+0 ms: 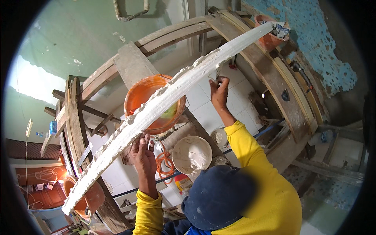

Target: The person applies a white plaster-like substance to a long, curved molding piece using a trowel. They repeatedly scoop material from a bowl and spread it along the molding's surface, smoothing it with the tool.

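A long white plaster moulding [168, 100] slants across the view from lower left to upper right, thick wet plaster along its upper edge. My left hand [145, 156] has its fingers curled up against the moulding's lower edge, left of the middle. Farther along, my right hand [220, 92] is closed in a pinch close below the moulding. A thin thing shows at its fingertips, too small to name. Behind the moulding, partly hidden, stands an orange bucket [154, 84]. Nearer to me is a round tub [192, 154] of white plaster.
Planks [266, 70] form a curved wooden platform beyond and to the right. A plank [135, 64] lies under the orange bucket. Other buckets stand at upper right [270, 39] and lower left [92, 197]. An orange cable [164, 162] lies coiled beside the tub. A dark blue cap [215, 197] fills the lower middle.
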Motion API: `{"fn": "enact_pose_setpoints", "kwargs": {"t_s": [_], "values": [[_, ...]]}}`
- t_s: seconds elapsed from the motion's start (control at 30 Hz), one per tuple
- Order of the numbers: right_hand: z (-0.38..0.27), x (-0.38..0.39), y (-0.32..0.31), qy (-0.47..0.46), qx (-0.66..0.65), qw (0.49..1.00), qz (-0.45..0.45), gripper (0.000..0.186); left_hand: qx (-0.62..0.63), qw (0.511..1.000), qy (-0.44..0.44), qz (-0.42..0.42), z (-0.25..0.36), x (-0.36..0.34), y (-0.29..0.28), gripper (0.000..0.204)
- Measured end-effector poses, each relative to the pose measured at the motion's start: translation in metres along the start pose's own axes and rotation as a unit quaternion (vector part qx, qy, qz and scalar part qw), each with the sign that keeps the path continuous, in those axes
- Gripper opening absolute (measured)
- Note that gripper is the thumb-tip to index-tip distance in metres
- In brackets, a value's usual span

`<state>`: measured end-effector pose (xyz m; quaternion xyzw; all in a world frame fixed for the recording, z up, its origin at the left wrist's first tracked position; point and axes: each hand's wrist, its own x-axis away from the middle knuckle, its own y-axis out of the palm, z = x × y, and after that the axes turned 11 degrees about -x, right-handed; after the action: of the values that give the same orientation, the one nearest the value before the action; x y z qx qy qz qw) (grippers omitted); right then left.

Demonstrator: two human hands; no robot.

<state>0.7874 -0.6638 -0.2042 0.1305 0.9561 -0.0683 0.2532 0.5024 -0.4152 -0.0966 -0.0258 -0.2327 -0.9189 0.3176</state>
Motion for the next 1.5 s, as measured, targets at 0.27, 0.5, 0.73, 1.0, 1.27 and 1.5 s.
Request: {"fn": "enact_pose_setpoints", "kwargs": {"t_s": [0.27, 0.5, 0.73, 1.0, 1.27, 1.5], "values": [[-0.002, 0.068, 0.003, -0.068, 0.024, 0.994, -0.079, 0.041, 0.005, 1.000, -0.005, -0.007, 0.008, 0.003, 0.000, 0.034], [-0.031, 0.037, 0.013, -0.081, 0.015, 0.993, -0.080, 0.040, 0.014, 1.000, 0.001, -0.005, 0.004, 0.002, 0.003, 0.036], [-0.016, 0.051, -0.013, -0.202, 0.094, 0.964, -0.142, 0.040, 0.026, 1.000, -0.005, 0.008, 0.007, 0.005, 0.008, 0.038], [0.051, -0.053, -0.056, -0.073, 0.215, 0.974, 0.016, 0.038, 0.016, 1.000, -0.006, -0.012, 0.006, 0.006, 0.007, 0.041], [-0.017, 0.009, -0.007, -0.091, 0.024, 0.991, -0.096, 0.041, 0.018, 1.000, 0.002, 0.002, 0.000, 0.004, 0.000, 0.044], [0.023, 0.074, -0.077, -0.087, 0.181, 0.954, -0.220, 0.030, -0.004, 1.000, -0.015, -0.013, 0.001, 0.002, 0.006, 0.052]]}}
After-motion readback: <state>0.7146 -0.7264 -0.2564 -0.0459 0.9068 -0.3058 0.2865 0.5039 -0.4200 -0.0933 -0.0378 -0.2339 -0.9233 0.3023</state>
